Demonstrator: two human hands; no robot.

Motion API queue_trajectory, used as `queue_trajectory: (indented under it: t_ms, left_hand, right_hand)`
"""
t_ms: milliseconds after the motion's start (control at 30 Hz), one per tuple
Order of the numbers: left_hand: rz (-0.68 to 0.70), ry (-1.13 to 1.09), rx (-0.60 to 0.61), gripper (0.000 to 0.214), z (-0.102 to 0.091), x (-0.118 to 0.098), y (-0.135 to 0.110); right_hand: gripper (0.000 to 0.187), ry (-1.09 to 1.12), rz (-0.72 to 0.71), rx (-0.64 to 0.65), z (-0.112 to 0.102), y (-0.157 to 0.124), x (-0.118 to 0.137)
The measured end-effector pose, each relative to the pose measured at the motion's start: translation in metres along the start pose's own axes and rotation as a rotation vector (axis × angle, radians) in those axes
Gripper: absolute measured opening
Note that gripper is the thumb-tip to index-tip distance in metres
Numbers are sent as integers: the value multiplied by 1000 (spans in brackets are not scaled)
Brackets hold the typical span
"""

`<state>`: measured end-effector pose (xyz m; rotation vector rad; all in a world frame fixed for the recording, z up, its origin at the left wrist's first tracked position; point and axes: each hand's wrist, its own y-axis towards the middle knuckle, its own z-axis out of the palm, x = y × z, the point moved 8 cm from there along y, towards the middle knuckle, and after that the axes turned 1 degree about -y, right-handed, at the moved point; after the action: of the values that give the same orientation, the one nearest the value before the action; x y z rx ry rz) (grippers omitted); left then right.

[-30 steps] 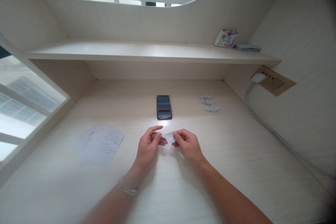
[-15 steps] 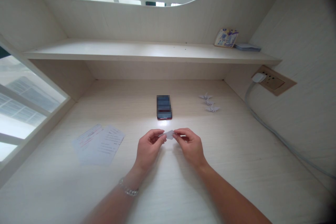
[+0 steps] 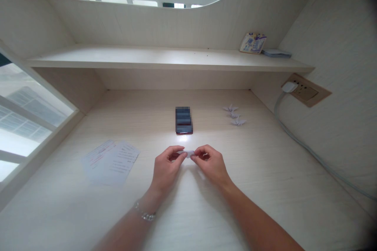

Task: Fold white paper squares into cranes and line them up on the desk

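Turned since a second ago, the folded paper point(image 3: 189, 153) shows a narrow strip instead of a broad face. Above the desk point(image 3: 188, 219)'s back edge runs a shelf point(image 3: 132, 55). Over the desk's middle, left hand point(image 3: 166, 164) and right hand point(image 3: 211, 164) pinch the paper's ends, neither nearer, its long axis roughly parallel to the back edge. Beyond lies a phone point(image 3: 184, 120); near the shelf's right end, a packet point(image 3: 253, 42), contents hidden; toward the desk's back right corner, three paper birds point(image 3: 235, 115).
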<state>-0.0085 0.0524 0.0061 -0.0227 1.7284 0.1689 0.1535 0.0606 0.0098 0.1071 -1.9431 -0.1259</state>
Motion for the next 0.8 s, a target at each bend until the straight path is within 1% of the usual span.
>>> queue_trajectory:
  t_ms: [167, 367, 633, 700, 800]
  left_hand:
    - [-1, 23, 8, 23, -1, -2, 0]
    - [-7, -23, 45, 24, 1, -3, -1]
    - [-11, -28, 89, 36, 5, -3, -1]
    - [4, 0, 100, 39, 6, -4, -1]
    - [45, 15, 148, 39, 11, -8, -3]
  right_hand:
    - [7, -29, -4, 30, 3, -1, 3]
    - [8, 8, -2, 53, 6, -3, 6]
    - [8, 44, 2, 55, 7, -3, 6]
    - [9, 52, -4, 66, 8, -4, 8]
    - [11, 68, -11, 84, 10, -4, 9]
